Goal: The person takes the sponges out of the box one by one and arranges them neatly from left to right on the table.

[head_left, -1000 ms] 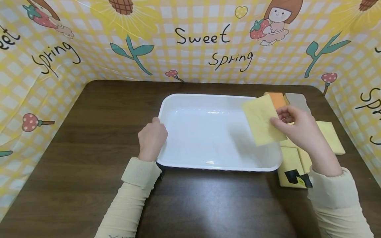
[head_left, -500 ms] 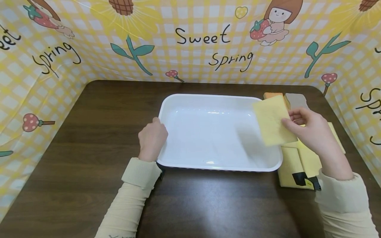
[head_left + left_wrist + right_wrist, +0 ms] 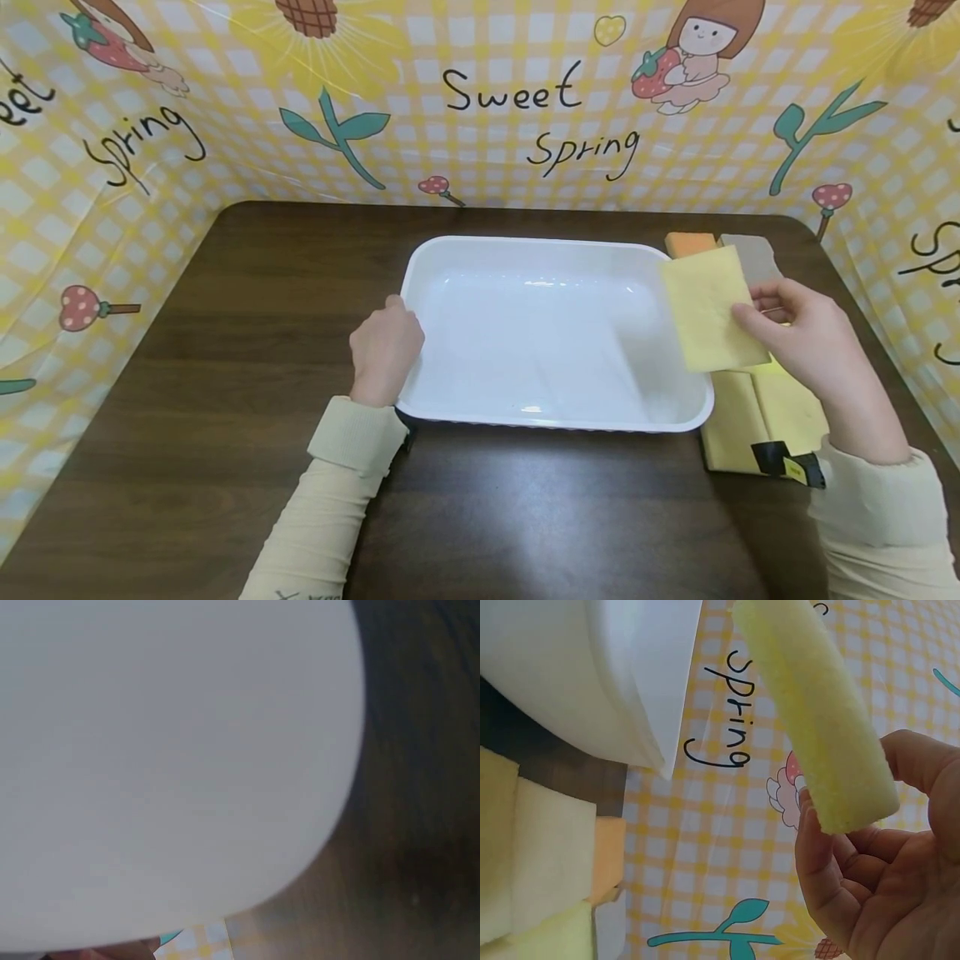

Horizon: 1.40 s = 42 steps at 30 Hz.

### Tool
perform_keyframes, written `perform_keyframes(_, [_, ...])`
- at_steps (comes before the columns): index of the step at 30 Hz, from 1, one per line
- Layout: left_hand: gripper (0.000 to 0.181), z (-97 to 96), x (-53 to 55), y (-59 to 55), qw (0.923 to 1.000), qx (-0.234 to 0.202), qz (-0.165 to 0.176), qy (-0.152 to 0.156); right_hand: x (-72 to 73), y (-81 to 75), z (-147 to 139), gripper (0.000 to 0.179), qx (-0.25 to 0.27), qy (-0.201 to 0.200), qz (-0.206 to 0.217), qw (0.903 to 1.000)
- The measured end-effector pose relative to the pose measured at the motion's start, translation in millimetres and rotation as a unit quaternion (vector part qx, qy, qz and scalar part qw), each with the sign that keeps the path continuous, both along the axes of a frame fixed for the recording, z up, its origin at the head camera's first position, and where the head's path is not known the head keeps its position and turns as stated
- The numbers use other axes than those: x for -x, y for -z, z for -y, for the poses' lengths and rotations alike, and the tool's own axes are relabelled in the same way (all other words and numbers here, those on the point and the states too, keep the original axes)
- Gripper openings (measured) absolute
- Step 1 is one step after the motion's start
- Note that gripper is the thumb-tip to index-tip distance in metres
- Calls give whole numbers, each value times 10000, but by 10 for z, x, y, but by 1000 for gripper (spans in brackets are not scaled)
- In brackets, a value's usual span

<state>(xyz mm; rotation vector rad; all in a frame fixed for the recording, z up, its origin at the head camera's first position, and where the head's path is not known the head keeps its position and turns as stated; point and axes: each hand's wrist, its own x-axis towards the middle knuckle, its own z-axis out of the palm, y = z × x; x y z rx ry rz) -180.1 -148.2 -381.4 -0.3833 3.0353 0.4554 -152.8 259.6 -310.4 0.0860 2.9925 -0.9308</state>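
A white rectangular tray (image 3: 517, 350) lies in the middle of the table. My left hand (image 3: 386, 354) grips its left rim with curled fingers; in the left wrist view the tray's pale side (image 3: 165, 765) fills most of the picture and only a sliver of fingers shows. My right hand (image 3: 813, 346) pinches a pale yellow sponge (image 3: 708, 312) by its edge, raised above the tray's right rim. From the right wrist, the thick edge of the sponge (image 3: 821, 720) is seen between thumb and fingers.
To the tray's right lie several yellow sponges (image 3: 787, 408), partly under my right arm, with a black label strip (image 3: 772, 458). An orange sponge (image 3: 690, 243) and a grey one (image 3: 753, 257) sit behind them. A patterned cloth (image 3: 510, 50) encloses the dark table.
The right hand has carried the sponge rightward, from over the tray's inside to its right rim. Left hand and tray have stayed put.
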Motion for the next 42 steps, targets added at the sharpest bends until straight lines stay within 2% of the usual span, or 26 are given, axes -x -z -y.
perform_keyframes(21, [34,12,13,27,10000,36,47,5,-76,80,-267,58,-15,397,318,9987])
perform_keyframes(34, [32,16,-6,15,9998,85,-142,70,-155,123,-405,56,8,641,173,9978])
perform_keyframes(42, [32,10,-3,9,9999,33,-125,55,-196,162,-513,56,84,759,187,9969])
